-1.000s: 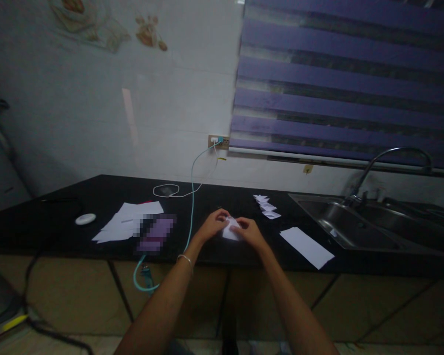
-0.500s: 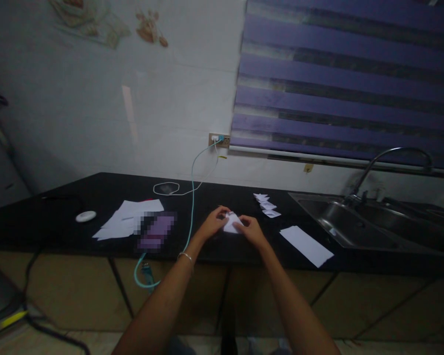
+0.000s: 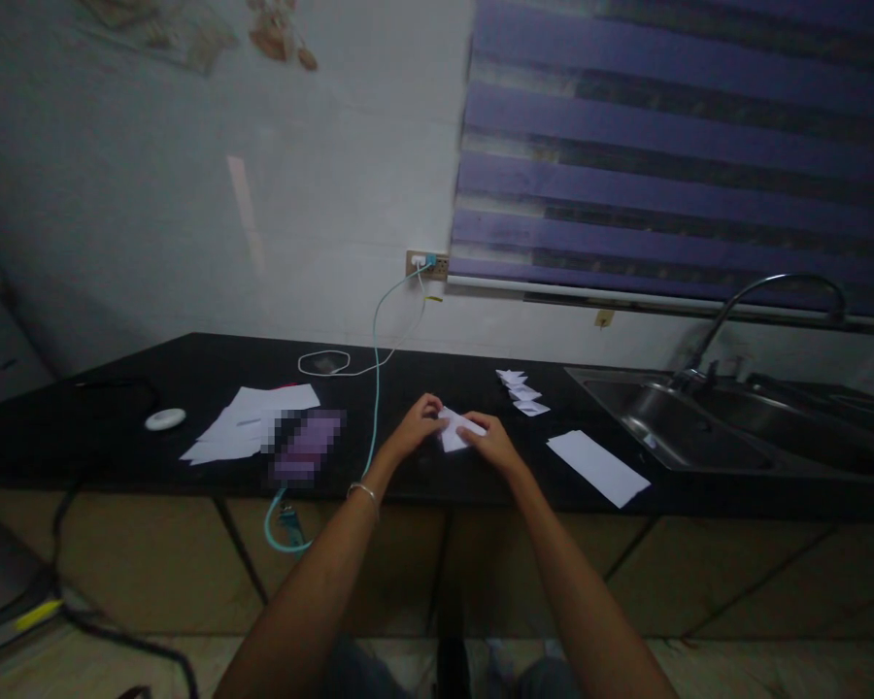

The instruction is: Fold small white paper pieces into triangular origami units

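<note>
Between my two hands, just above the black countertop, is a small folded piece of white paper [image 3: 454, 435] with a slanted edge. My left hand [image 3: 418, 427] pinches its left side with thumb and fingers. On the right side, my right hand [image 3: 491, 442] grips it, with the thumb lying over the paper. Behind and to the right, several folded white paper pieces [image 3: 524, 393] lie overlapped in a row. A stack of white paper strips [image 3: 598, 468] lies flat to the right of my right hand.
Loose white sheets [image 3: 244, 427] and a purple, blurred-out item [image 3: 312, 445] lie at left, near a round white object [image 3: 165, 419]. A teal cable [image 3: 376, 388] runs from the wall socket [image 3: 427, 264] past my left hand. A steel sink [image 3: 641, 417] with a faucet is at right.
The folded paper has turned between my hands, and a corner now points right under my right fingers. The whole view has shifted slightly.
</note>
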`<state>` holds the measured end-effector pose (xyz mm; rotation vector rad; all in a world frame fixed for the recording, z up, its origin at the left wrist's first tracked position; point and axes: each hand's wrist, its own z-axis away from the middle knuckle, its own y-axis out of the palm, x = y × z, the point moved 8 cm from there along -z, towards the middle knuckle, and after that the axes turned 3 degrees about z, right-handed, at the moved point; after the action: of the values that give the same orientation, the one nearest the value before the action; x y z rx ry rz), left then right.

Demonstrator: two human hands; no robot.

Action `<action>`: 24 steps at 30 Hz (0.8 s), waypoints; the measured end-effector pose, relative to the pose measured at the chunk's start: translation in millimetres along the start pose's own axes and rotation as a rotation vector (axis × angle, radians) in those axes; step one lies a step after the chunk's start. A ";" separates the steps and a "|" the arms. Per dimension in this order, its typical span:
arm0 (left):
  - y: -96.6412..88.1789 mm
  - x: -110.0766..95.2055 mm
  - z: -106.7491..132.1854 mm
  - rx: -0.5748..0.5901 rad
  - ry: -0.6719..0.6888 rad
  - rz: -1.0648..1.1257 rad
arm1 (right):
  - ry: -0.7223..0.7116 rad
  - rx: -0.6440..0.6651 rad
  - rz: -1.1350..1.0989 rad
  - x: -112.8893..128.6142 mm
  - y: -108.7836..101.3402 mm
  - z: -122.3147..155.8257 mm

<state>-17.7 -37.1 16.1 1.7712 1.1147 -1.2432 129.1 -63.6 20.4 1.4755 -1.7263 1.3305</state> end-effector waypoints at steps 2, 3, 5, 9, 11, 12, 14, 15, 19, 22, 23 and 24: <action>1.9 1.0 1.0 0.036 -0.021 0.014 | 0.006 0.021 -0.014 -0.3 1.5 0.6; 2.9 0.8 1.5 0.057 -0.024 0.011 | 0.009 0.029 -0.020 -0.3 2.4 0.8; 4.5 0.1 2.2 0.090 -0.028 -0.007 | 0.013 0.039 -0.025 0.1 3.8 1.1; 5.8 -3.0 1.7 0.108 -0.005 -0.045 | 0.036 -0.003 -0.019 -0.2 1.5 0.6; 5.9 -3.4 1.2 0.103 0.005 -0.095 | 0.045 -0.037 -0.017 -1.8 -1.4 -0.1; 6.3 -3.0 1.1 0.107 0.005 -0.114 | 0.049 -0.057 -0.016 -3.2 -3.2 -0.5; 6.7 -2.8 1.3 0.115 0.012 -0.140 | 0.049 -0.089 -0.033 -6.3 -5.9 -1.7; 6.9 -2.5 1.6 0.122 0.012 -0.149 | 0.049 -0.084 -0.037 -7.9 -5.6 -2.4; 4.9 -4.3 2.9 0.114 0.030 -0.138 | 0.065 -0.105 -0.093 -12.9 -7.1 -3.9; 3.7 -3.4 2.4 0.099 0.027 -0.137 | 0.072 -0.102 -0.114 -13.9 -6.5 -4.1; 3.5 -3.1 2.0 0.093 0.029 -0.149 | 0.072 -0.104 -0.109 -13.9 -6.6 -4.2; 3.3 -3.0 1.5 0.087 0.035 -0.169 | 0.072 -0.105 -0.100 -14.0 -6.6 -4.2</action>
<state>-15.7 -40.5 18.7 1.7988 1.2698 -1.3846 138.4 -53.2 12.4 1.4184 -1.6301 1.2081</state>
